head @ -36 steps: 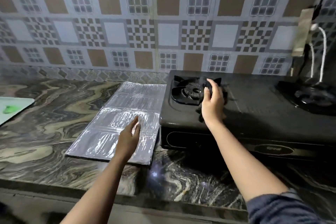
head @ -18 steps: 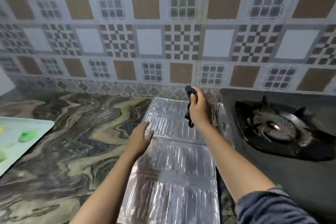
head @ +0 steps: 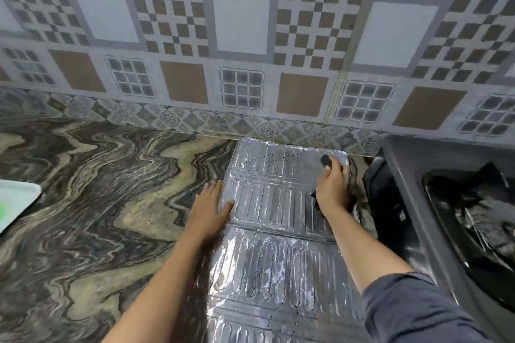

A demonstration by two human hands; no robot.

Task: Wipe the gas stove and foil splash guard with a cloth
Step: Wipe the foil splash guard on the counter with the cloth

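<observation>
The silver foil splash guard (head: 273, 245) lies flat on the marbled counter, its far panel speckled with dark spots. My right hand (head: 333, 189) presses a dark cloth (head: 325, 160) onto the guard's far right corner; only bits of the cloth show around my fingers. My left hand (head: 209, 209) rests flat with fingers spread on the guard's left edge, holding it down. The black gas stove (head: 404, 198) stands right of the guard, its burner grate (head: 479, 220) partly in view.
The patterned tile wall (head: 250, 36) rises just behind the guard. A white tray (head: 16, 200) with something green on it sits at the left edge of the marbled counter (head: 97, 203). The stove's side is close to my right hand.
My right hand came off the stove burner with the cloth and dropped onto the foil guard's far right corner. My left hand shifted to the guard's left edge. My view moved closer.
</observation>
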